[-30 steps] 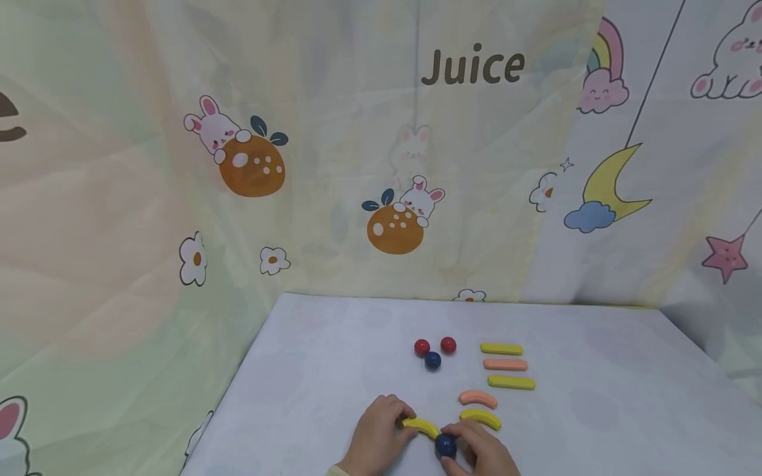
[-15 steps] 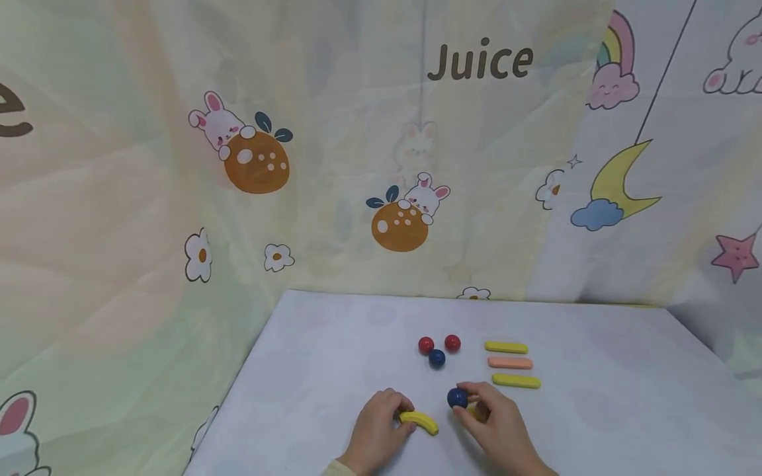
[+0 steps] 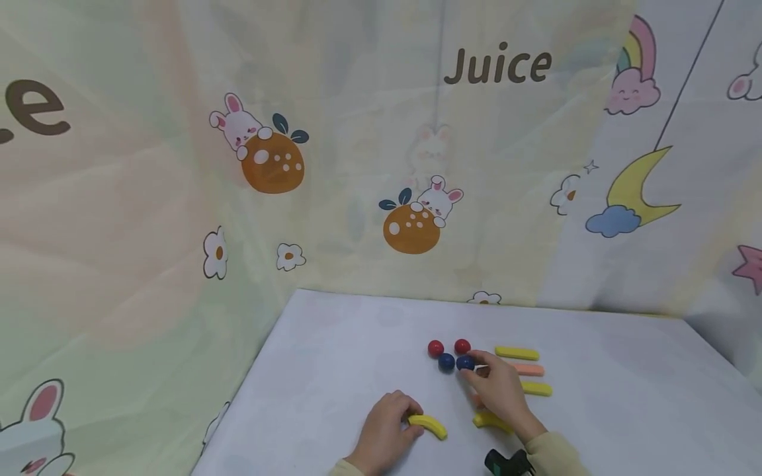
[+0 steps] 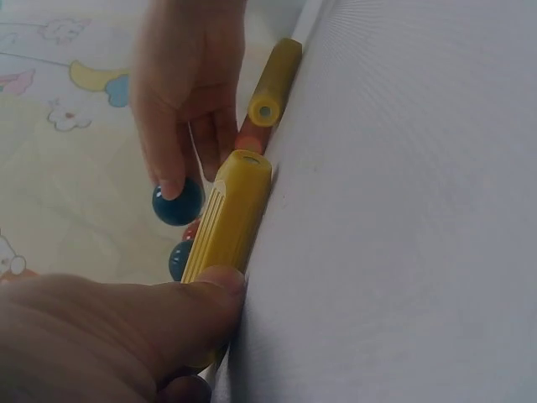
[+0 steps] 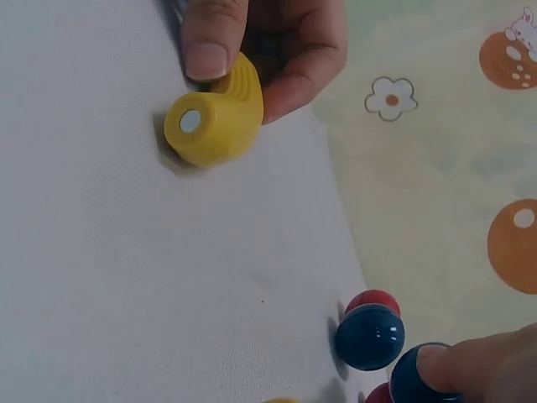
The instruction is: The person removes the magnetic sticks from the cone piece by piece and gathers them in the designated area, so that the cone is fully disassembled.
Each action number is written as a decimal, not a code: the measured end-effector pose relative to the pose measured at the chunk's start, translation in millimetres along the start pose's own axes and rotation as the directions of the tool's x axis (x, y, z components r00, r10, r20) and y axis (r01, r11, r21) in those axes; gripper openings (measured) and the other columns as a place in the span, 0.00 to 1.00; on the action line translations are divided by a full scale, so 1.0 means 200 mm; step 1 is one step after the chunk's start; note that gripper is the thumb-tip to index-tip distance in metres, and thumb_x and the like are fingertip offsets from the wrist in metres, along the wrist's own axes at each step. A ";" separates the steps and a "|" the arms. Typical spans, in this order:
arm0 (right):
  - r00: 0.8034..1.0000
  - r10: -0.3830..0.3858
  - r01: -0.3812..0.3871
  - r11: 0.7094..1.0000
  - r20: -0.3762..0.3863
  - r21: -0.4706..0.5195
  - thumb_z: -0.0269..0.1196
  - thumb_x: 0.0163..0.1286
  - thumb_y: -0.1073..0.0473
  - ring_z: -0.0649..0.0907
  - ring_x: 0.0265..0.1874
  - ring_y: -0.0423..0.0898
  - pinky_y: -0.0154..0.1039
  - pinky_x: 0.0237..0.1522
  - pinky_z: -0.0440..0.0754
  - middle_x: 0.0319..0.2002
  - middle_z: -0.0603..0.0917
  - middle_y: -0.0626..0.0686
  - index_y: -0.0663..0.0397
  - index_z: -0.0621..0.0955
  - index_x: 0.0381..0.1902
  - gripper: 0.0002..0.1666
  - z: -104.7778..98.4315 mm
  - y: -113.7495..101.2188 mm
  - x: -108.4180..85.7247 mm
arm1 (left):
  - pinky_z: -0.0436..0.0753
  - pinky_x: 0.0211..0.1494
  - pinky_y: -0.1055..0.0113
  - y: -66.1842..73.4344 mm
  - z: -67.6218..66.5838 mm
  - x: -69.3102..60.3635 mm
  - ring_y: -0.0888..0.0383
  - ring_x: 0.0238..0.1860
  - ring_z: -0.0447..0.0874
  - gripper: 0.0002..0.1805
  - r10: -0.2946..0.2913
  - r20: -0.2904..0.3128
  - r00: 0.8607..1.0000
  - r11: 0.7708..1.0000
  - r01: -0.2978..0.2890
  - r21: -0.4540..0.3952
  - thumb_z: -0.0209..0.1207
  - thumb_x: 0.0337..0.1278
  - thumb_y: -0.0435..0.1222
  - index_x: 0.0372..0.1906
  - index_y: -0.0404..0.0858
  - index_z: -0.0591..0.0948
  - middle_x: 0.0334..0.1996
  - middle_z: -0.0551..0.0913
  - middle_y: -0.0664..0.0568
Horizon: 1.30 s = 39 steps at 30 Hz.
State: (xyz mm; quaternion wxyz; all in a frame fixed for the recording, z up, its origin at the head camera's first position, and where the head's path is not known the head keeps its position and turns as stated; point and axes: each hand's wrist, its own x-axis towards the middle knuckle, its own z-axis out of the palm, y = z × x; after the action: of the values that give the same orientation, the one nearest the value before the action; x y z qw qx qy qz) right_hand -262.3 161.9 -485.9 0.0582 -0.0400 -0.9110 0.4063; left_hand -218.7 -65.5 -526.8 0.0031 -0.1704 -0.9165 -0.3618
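Observation:
My left hand (image 3: pixel 387 430) pinches a curved yellow magnetic stick (image 3: pixel 430 424) low over the table, its fingers round one end. A pale disc shows on its free end in the right wrist view (image 5: pixel 190 122). Farther forward, my right hand (image 3: pixel 500 390) holds a dark blue ball (image 3: pixel 464 363) between thumb and fingertips. Close beside that ball are another blue ball (image 3: pixel 446 362) and two red balls (image 3: pixel 436 348). Under the right forearm lies a second curved yellow stick (image 3: pixel 491 422); a curved orange one is mostly hidden by the hand.
Straight sticks lie in a column right of the balls: yellow (image 3: pixel 516 353), orange (image 3: pixel 531 370) and yellow (image 3: pixel 537 389), the latter two partly covered by the right hand. A printed curtain (image 3: pixel 333 218) stands behind the white table (image 3: pixel 333 370). A black device (image 3: pixel 508 463) sits at the right wrist.
My right hand has carried the blue ball away from the held yellow stick, forward to the other balls. The left hand keeps its grip nearly in place. The head view has shifted slightly.

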 end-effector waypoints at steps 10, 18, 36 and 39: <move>1.000 0.009 -0.010 0.996 -0.015 -0.093 0.68 0.63 0.59 0.80 0.33 0.48 0.37 0.26 0.78 0.52 0.82 0.62 0.60 0.77 0.59 0.27 0.03 0.01 0.04 | 0.73 0.37 0.72 0.01 0.00 0.00 0.71 0.32 0.67 0.11 -0.003 -0.012 1.000 1.000 0.003 0.002 0.72 0.50 0.39 0.37 0.55 0.82 0.30 0.73 0.72; 0.999 0.030 -0.033 0.997 -0.032 -0.075 0.68 0.63 0.59 0.77 0.27 0.45 0.36 0.19 0.72 0.49 0.82 0.62 0.61 0.77 0.58 0.26 0.05 0.03 0.07 | 0.73 0.36 0.72 0.02 0.00 0.00 0.71 0.32 0.67 0.11 -0.016 -0.007 1.000 1.000 0.016 -0.002 0.71 0.50 0.39 0.36 0.55 0.82 0.29 0.72 0.72; 0.996 0.057 -0.062 0.995 -0.068 -0.079 0.69 0.61 0.58 0.76 0.28 0.46 0.36 0.25 0.71 0.48 0.82 0.63 0.62 0.77 0.58 0.29 0.08 0.04 0.07 | 0.73 0.36 0.72 0.02 0.01 -0.01 0.71 0.31 0.67 0.11 -0.012 -0.014 1.000 1.000 0.013 0.018 0.71 0.50 0.41 0.36 0.55 0.81 0.29 0.72 0.72; 0.995 0.072 -0.077 0.995 -0.073 -0.066 0.69 0.62 0.57 0.78 0.30 0.47 0.35 0.26 0.73 0.49 0.82 0.63 0.61 0.76 0.59 0.29 0.07 0.05 0.07 | 0.72 0.35 0.73 0.01 0.00 -0.01 0.71 0.31 0.67 0.11 -0.006 -0.009 1.000 1.000 0.006 0.016 0.71 0.50 0.42 0.37 0.55 0.81 0.29 0.72 0.72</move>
State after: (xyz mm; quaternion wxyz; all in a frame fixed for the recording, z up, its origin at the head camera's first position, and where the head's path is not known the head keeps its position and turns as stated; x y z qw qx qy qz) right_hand -278.0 159.9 -501.0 0.0737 -0.0901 -0.9196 0.3752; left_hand -216.5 -63.6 -525.5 0.0075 -0.1658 -0.9199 -0.3554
